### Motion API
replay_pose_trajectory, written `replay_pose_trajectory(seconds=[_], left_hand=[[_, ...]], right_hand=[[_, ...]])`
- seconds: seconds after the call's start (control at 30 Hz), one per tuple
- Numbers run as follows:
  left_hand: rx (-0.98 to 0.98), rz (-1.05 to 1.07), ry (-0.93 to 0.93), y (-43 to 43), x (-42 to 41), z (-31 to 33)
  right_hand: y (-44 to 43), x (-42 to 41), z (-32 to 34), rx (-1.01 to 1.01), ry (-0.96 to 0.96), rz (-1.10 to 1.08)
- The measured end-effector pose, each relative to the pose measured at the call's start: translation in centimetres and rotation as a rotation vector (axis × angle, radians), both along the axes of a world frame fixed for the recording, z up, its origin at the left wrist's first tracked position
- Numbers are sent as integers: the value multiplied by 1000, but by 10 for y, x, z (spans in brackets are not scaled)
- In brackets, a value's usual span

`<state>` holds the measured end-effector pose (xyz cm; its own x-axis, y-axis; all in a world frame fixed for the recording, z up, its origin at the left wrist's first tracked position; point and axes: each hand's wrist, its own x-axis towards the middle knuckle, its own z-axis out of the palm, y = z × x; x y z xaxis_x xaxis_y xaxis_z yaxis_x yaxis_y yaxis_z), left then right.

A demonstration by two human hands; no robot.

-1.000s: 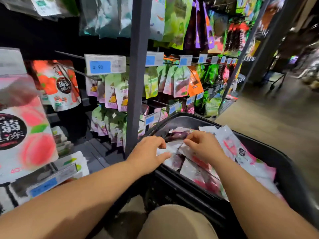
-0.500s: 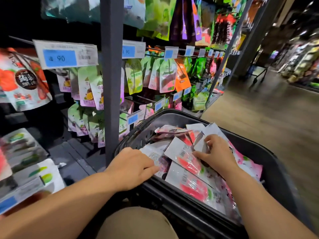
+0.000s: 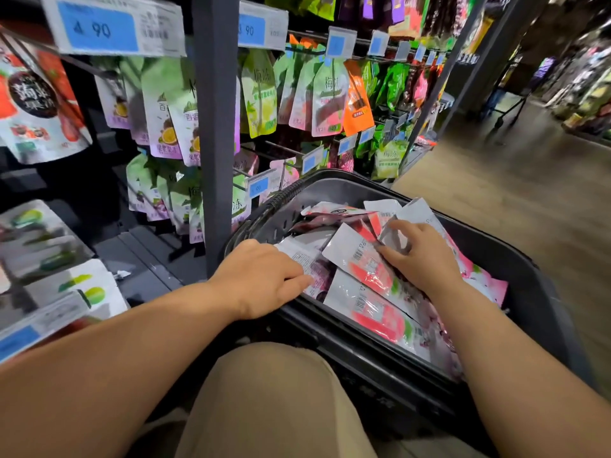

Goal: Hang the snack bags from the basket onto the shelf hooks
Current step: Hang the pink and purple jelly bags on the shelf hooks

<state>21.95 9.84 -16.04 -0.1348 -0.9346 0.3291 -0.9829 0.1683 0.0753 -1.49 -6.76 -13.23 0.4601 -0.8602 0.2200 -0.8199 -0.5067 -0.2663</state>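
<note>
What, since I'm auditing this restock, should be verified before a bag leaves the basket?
1. Right hand grips a bag: ok; its fingers curl round a silvery bag.
2. Left hand holds something: cannot tell; it rests on the piled bags by the basket rim.
3. Held bag free of its neighbours: not ok; it sits among the pile.
4. Hang hole visible: cannot tell.
5. Free hook on the shelf: cannot tell; the rows in view carry hanging bags.

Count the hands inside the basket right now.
2. The left hand touches snack bags by the basket's near-left rim; the right hand, further in, pinches a silvery snack bag. None hidden.
</note>
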Motion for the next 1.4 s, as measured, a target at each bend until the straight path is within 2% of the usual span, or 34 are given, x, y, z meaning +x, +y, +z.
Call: replay_pose_trajectory(seconds=[0.3, 0.43, 0.57, 0.7, 0.77, 0.87, 0.97, 1.0, 1.07, 1.13, 1.4], left_hand=[[15, 15, -2, 2, -2, 4], [14, 20, 13, 2, -3, 3], [40, 26, 23, 3, -4, 5], [4, 13, 2, 2, -3, 2], [-10, 11, 15, 1, -2, -1], [-17, 7, 54, 1, -1, -3], [-25, 4, 55, 0, -1, -4], [-25, 5, 47, 1, 0, -5], [-27, 6, 38, 1, 0, -5], [-33, 3, 46, 0, 0, -6], [-36, 10, 59, 0, 1, -6]], right_hand=[[4, 4, 7, -111, 121, 34], [7, 1, 13, -127, 95, 31], [16, 1, 16, -165, -69, 96], [27, 8, 16, -103, -301, 261], [29, 8, 15, 2, -361, 337], [32, 5, 19, 288, -480, 361], [24, 6, 16, 410, -682, 216], [20, 5, 15, 392, -674, 123], [10, 2, 10, 376, -505, -54], [6, -4, 8, 483, -363, -161], [-1, -6, 8, 621, -265, -224]])
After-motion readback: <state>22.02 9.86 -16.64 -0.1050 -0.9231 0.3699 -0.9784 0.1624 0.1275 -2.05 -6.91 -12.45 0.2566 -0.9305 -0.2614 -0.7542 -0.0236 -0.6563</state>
